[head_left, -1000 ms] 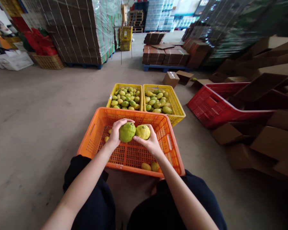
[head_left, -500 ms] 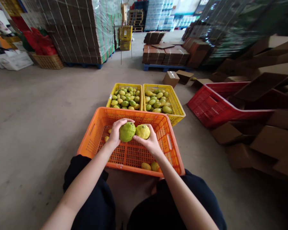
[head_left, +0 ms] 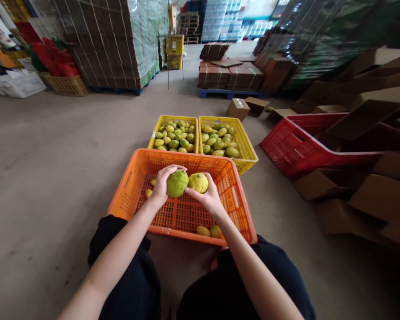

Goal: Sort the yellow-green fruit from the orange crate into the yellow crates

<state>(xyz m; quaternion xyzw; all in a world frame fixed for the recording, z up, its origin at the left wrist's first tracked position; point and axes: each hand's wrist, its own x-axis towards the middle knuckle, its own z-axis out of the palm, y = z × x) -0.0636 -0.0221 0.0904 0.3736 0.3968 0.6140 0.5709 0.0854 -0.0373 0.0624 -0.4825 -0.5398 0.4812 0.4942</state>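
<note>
A green fruit (head_left: 177, 183) and a yellow fruit (head_left: 198, 182) at centre, over an orange lattice crate (head_left: 132, 178). Two yellow crates (head_left: 247, 151) behind; a red crate (head_left: 283, 149) at right. Black trousers (head_left: 136, 275) below.

Two hands show at the centre of the frame, the left hand (head_left: 160, 186) and the right hand (head_left: 210, 198), and each holds one fruit: one green fruit (head_left: 177, 183) and one yellow fruit (head_left: 198, 182). Just below them sits one orange crate (head_left: 133, 178), with four loose fruits visible on its floor: two at its left side (head_left: 149, 193) and two at its lower edge (head_left: 203, 231). Above it stand two yellow crates (head_left: 245, 151), side by side, both heaped with fruits too many to count. One red crate (head_left: 286, 151) lies at the right.
</note>
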